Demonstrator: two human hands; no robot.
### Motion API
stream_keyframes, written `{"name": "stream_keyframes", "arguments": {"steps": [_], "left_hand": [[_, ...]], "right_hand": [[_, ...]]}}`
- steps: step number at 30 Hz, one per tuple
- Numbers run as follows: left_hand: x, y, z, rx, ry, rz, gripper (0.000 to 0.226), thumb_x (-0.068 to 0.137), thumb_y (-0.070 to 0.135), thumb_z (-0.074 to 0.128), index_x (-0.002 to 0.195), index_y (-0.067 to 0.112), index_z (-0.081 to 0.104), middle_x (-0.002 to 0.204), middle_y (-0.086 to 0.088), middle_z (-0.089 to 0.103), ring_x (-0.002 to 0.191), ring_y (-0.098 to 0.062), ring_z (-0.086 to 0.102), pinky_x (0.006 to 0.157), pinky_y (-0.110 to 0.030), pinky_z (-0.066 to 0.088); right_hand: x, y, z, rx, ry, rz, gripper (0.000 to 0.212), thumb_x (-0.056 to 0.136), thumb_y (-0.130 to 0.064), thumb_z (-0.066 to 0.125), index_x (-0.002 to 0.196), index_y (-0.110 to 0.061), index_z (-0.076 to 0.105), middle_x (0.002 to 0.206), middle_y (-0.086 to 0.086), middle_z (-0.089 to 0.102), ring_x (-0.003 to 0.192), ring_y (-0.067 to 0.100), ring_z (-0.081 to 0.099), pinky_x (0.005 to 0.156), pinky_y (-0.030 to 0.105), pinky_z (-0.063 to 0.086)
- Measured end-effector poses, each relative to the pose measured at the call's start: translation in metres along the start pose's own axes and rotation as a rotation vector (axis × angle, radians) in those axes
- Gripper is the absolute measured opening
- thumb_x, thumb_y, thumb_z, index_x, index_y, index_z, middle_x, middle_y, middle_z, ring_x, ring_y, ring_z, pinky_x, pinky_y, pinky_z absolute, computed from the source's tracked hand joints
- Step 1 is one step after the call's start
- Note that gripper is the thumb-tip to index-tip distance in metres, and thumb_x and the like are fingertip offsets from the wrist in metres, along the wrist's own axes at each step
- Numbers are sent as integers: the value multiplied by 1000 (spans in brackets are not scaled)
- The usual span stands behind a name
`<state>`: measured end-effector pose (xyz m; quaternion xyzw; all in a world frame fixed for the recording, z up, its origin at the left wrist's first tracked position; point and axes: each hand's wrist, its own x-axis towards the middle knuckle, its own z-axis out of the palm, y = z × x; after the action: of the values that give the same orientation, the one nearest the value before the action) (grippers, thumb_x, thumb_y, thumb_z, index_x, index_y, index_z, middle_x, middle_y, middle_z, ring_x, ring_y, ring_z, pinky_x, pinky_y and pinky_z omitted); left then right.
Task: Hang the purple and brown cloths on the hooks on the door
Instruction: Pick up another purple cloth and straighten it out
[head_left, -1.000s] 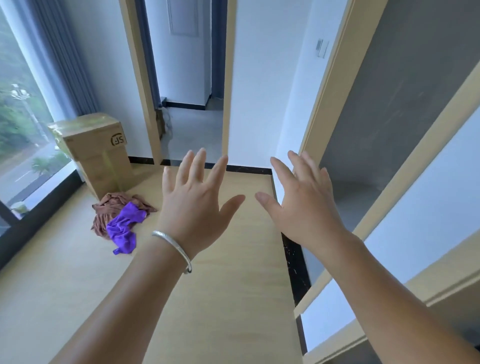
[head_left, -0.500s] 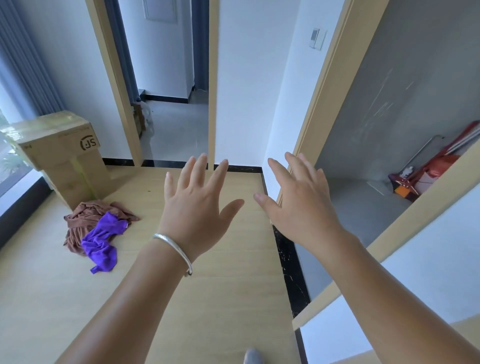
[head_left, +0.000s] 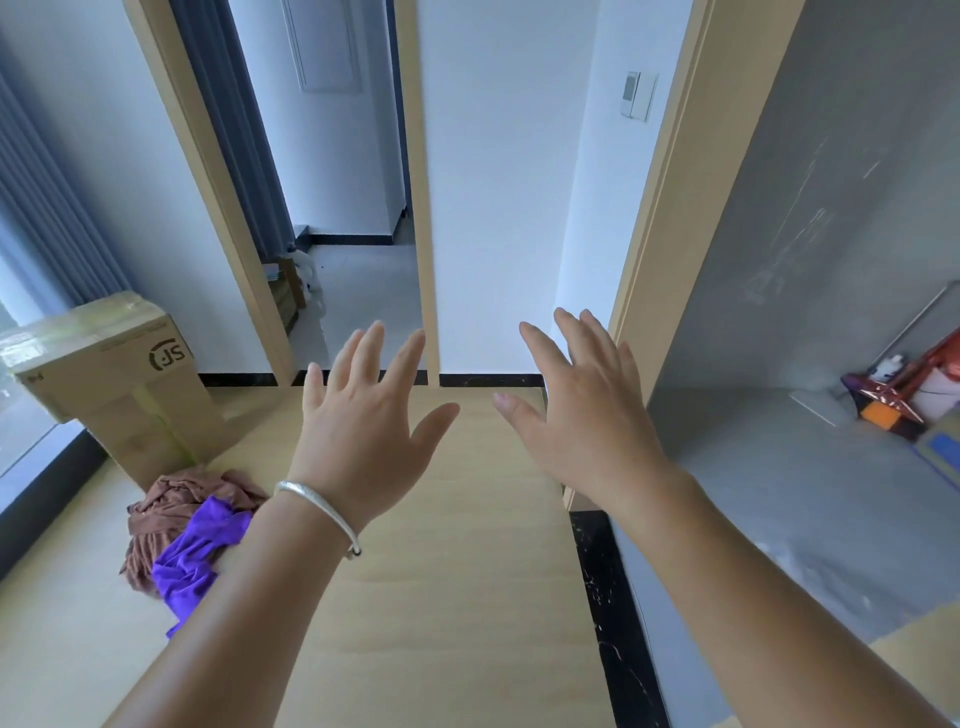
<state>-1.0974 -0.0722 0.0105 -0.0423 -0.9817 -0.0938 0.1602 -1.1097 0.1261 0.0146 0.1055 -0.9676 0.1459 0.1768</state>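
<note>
Both the left hand (head_left: 363, 441) and the right hand (head_left: 582, 421) hover with fingers spread, holding nothing. The purple cloth (head_left: 195, 556) lies on the brown cloth (head_left: 166, 509) on the floor (head_left: 457, 597).

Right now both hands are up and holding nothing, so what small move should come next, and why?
Probably lower the left hand toward the purple cloth, which lies on the brown cloth on the floor by the cardboard box. Both hands, including the right hand, are open and empty, and no hooks show in this view, so picking up comes first.
</note>
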Motion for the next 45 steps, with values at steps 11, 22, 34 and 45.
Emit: {"name": "stream_keyframes", "arguments": {"steps": [11, 22, 34, 45], "left_hand": [[117, 9, 50, -20, -6, 13, 74, 89, 69, 28, 151, 34, 9, 161, -3, 10, 148, -22, 4, 117, -52, 8], [292, -64, 112, -66, -19, -14, 73, 89, 69, 27, 151, 35, 9, 161, -4, 7, 149, -21, -1, 117, -52, 6], [454, -158, 150, -118, -33, -67, 73, 90, 66, 31, 152, 33, 12, 161, -3, 8, 149, -21, 0, 118, -52, 7], [565, -213, 198, -77, -39, -232, 73, 89, 66, 24, 153, 34, 9, 161, -2, 7, 148, -20, -3, 119, -51, 7]], "right_hand": [[102, 64, 40, 17, -34, 30, 68, 91, -61, 40, 149, -28, 25, 158, 4, 17, 147, 23, 3, 118, 51, 10], [281, 65, 121, -20, -107, 37, 69, 92, -59, 41, 150, -29, 21, 160, 3, 11, 147, 19, -3, 119, 49, 5], [456, 43, 196, 6, -139, 36, 67, 93, -57, 43, 150, -29, 22, 160, 2, 11, 147, 18, -3, 119, 48, 6], [611, 47, 282, 81, -212, -109, 66, 93, -55, 44, 150, -29, 21, 160, 2, 10, 147, 18, -4, 120, 47, 5]]}}
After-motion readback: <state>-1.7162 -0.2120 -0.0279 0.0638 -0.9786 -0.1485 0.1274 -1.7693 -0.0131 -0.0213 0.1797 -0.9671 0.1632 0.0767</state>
